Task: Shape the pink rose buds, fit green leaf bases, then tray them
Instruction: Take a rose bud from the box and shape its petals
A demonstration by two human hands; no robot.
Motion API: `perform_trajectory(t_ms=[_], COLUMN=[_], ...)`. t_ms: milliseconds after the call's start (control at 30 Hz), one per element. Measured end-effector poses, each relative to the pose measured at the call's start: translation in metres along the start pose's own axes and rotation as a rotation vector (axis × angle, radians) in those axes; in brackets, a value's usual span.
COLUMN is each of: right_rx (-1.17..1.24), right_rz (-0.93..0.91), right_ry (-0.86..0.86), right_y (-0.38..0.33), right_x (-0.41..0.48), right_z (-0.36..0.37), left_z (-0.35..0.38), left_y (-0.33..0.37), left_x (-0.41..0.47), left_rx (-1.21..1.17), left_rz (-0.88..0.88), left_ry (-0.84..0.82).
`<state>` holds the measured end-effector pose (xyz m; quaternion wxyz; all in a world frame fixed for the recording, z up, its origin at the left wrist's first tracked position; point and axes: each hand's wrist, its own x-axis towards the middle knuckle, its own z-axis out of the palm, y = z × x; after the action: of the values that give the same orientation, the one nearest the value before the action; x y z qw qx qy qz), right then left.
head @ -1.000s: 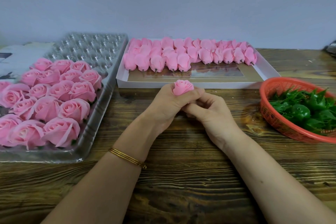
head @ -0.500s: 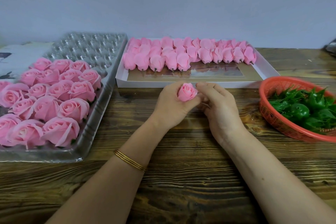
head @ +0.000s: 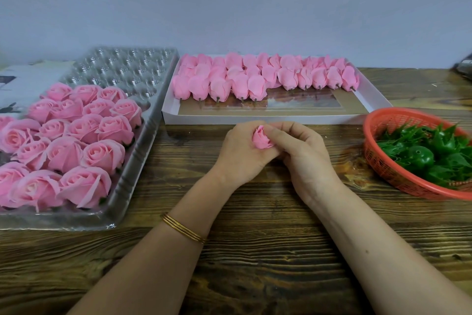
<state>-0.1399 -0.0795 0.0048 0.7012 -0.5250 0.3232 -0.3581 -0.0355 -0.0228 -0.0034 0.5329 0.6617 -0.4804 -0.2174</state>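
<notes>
Our left hand point(head: 240, 153) grips a pink bud point(head: 261, 139) in the middle; our right hand point(head: 304, 153) pinches it too. Roses point(head: 66, 141) sit in the tray point(head: 122, 69) at 9 o'clock. More buds point(head: 255, 77) lie in the box point(head: 255, 119) at 12, green bases point(head: 421, 156) in the basket point(head: 383, 115) at 3.

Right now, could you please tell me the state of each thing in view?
Rose bud: held, petals tight.
Left hand: grips rose bud.
Right hand: pinches rose bud.
Clear tray: partly filled with finished roses.
White box: partly full of unshaped buds.
Red basket: holds green leaf bases.
</notes>
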Motion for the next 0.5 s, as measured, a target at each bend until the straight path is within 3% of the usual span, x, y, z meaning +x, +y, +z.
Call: perform_trajectory(t_ms=[367,500], right_rx=[0.0,0.055], right_rz=[-0.012,0.007], right_ry=[0.003,0.034], right_y=[0.0031,0.0048], right_x=[0.002,0.0056], right_z=[0.0016,0.001], left_z=[0.0014,0.0016], left_y=[0.0004,0.0044], left_x=[0.0008,0.0015], left_rx=[-0.015,-0.19], left_rz=[-0.053,-0.066], left_ry=[0.017,0.132])
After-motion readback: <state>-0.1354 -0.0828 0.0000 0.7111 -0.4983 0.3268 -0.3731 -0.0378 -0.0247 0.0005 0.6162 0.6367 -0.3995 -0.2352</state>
